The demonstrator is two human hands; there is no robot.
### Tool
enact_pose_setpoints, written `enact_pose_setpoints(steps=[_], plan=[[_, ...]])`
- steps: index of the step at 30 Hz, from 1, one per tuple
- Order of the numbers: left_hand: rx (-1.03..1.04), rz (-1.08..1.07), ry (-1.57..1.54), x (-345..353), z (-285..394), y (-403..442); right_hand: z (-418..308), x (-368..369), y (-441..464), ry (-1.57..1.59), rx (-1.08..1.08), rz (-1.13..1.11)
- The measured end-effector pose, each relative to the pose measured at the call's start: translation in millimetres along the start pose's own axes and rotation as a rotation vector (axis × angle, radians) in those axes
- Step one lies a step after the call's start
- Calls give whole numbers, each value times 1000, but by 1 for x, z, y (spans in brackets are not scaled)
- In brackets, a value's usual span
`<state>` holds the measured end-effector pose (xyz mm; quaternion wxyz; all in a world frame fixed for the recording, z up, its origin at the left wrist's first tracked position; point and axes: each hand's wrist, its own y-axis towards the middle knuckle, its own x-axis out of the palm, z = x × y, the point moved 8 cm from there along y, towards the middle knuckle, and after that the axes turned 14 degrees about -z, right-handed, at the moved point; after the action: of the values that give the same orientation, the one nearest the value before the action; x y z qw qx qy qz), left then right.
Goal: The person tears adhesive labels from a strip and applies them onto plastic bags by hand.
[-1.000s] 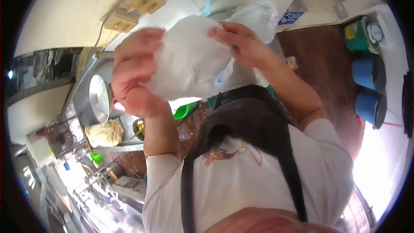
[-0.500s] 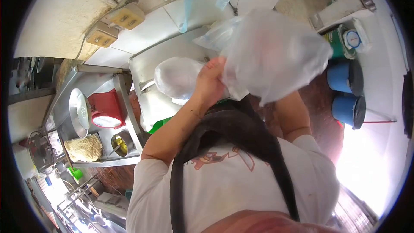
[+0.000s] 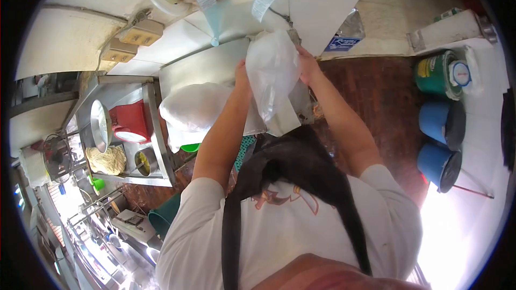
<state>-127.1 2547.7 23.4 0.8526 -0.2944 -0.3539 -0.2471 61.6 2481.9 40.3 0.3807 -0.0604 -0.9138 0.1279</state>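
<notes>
A cloudy, see-through plastic bag (image 3: 273,67) is held up in front of me, bulging and tapering toward its lower end. My left hand (image 3: 242,75) is closed on its left side, the fingers partly hidden behind the plastic. On the opposite side my right hand (image 3: 306,65) grips the same bag near its edge. What the bag contains, if anything, cannot be made out. Left of my left forearm, a second filled-looking plastic bag (image 3: 192,104) lies on the metal work surface (image 3: 215,64).
To the left, a metal shelf carries a red scale (image 3: 130,121), a bundle of pale noodle-like strands (image 3: 106,160) and a metal pot (image 3: 145,161). Blue buckets (image 3: 441,123) and a green tin (image 3: 436,74) line the right wall. A blue-and-white box (image 3: 345,35) stands at the back.
The held bag has moved left, away from the right side, and looks narrower. My right hand, hidden behind it before, now shows at its side. The view has shifted slightly.
</notes>
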Motion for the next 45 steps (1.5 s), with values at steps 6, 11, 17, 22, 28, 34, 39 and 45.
enact_pose_setpoints(steps=[6, 11, 17, 22, 28, 34, 39, 45], plan=[[-5, -104, 289, -101, -52, 65, 23, -61, 38, -815, 44, 214], [-228, 71, 1040, -83, -50, 67, 17, -93, 41, -1274, 186, 204], [-66, 110, 698, -51, -42, 34, -9, -90, 21, -1179, 95, 296], [230, 83, 954, 60, 26, -40, -96, 27, -45, -990, -63, -187], [125, -91, 973, 98, 16, -44, -28, 35, -21, -1025, -179, -345], [270, -194, 1522, 12, -48, 0, 20, -21, 4, -1092, 13, -263], [139, 119, 1053, 38, 7, -29, -63, 0, -30, -1115, 83, -98], [454, 83, 1163, 124, 20, -52, -71, 57, -52, -1180, -519, -176]])
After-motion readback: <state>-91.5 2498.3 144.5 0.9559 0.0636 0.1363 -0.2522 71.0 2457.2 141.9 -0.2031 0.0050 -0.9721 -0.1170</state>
